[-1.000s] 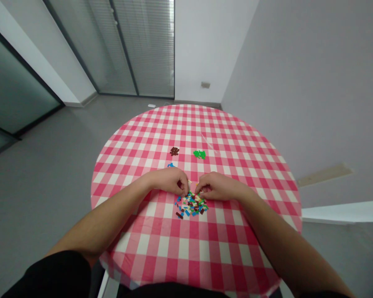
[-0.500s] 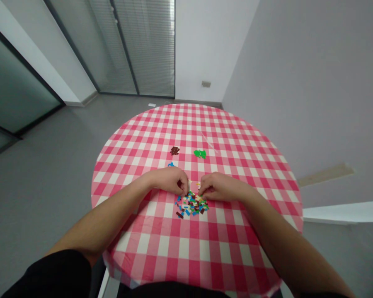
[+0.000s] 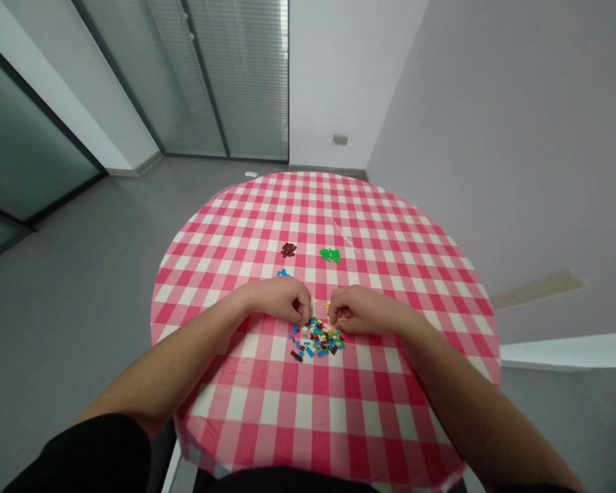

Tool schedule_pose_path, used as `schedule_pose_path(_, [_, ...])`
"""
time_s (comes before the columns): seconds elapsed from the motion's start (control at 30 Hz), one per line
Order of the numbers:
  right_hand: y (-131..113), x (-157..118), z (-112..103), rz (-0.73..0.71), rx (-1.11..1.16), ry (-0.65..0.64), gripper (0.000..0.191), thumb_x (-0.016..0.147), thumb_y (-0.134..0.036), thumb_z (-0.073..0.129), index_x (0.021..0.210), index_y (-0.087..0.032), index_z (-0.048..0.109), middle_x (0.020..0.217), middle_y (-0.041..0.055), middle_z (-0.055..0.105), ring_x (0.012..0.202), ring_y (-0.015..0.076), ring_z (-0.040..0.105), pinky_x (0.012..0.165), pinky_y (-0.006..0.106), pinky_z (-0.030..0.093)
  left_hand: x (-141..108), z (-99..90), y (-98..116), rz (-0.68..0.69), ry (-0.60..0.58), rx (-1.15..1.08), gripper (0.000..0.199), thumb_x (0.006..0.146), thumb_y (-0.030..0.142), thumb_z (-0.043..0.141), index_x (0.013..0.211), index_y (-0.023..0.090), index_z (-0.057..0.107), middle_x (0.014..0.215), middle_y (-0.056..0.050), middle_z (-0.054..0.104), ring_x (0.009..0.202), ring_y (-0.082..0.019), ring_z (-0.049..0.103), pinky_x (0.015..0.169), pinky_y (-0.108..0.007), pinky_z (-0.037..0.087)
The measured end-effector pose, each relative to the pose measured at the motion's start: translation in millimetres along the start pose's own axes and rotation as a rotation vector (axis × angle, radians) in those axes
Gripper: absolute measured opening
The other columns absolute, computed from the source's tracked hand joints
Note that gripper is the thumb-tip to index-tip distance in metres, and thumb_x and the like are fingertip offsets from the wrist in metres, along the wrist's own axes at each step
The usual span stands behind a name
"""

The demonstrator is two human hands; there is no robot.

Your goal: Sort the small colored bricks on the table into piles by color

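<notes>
A mixed heap of small toy bricks [image 3: 319,340] in blue, brown, green, white and yellow lies on the checked tablecloth. At its upper left edge, my left hand [image 3: 290,301] has its fingers curled and fingertips pinched together; what they hold, if anything, is hidden. My right hand [image 3: 353,309] is at the heap's upper right edge, its fingers bent and pinched, with a bit of yellow showing near them. Beyond my left hand is a small blue pile [image 3: 283,272], partly covered by that hand. Farther off sit a brown pile [image 3: 288,250] and a green pile [image 3: 330,255] of bricks.
The round table [image 3: 308,198] wears a red and white checked cloth. Behind it are a white wall with a socket [image 3: 340,140] and a glass partition with blinds [image 3: 251,75]. A grey wall [image 3: 518,137] rises at the right.
My right hand has shifted very slightly to the right, and its fingers have drawn back a little from the heap. My left hand stays in place.
</notes>
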State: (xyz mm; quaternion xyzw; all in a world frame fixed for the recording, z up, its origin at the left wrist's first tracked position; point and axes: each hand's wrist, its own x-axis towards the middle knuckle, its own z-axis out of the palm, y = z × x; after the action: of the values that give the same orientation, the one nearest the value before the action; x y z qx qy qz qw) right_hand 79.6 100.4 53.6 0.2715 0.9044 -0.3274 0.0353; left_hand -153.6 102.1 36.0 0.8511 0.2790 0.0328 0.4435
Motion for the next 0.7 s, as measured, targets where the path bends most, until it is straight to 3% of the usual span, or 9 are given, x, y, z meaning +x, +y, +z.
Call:
schedule_pose_path(0.3, [17,-1,6,0.119,0.444,0.182,0.011,0.070,-0.015,0.057,0.078,-0.016,0.065,0.062,0.0003,0.065,0.056,0.0137,0.061,0.055,0.024,0.047,0,0.2,0,-0.011,-0.013,0.013,0.018,0.071,0.009,0.064,0.081,0.016,0.076,0.082,-0.003,0.073,0.070,-0.012,0.064,0.066,-0.022,0.044])
schedule_pose_path(0.43, [30,5,7,0.174,0.365,0.432,0.007,0.069,-0.018,0.059,0.073,-0.016,0.064,0.066,0.0019,0.066,0.060,0.0137,0.060,0.057,0.024,0.046,1,1.1,-1,-0.015,-0.005,0.007,0.017,0.070,0.008,0.064,0.079,0.016,0.076,0.080,-0.003,0.073,0.069,-0.012,0.064,0.066,-0.022,0.044])
schedule_pose_path(0.53, [40,9,7,0.321,0.274,0.622,0.010,0.070,-0.018,0.058,0.077,-0.016,0.065,0.069,0.0033,0.068,0.063,0.0142,0.061,0.057,0.024,0.045,1,1.8,-2,-0.005,0.002,-0.002,0.016,0.070,0.008,0.064,0.078,0.017,0.076,0.078,-0.002,0.073,0.069,-0.012,0.064,0.066,-0.021,0.044])
schedule_pose_path(0.7, [49,13,5,0.425,0.107,0.599,0.014,0.073,-0.018,0.058,0.078,-0.017,0.071,0.076,0.0050,0.072,0.069,0.0169,0.064,0.061,0.027,0.046,1,1.8,-2,-0.011,-0.002,-0.010,0.016,0.070,0.009,0.063,0.078,0.016,0.075,0.077,-0.003,0.072,0.069,-0.013,0.064,0.066,-0.022,0.044])
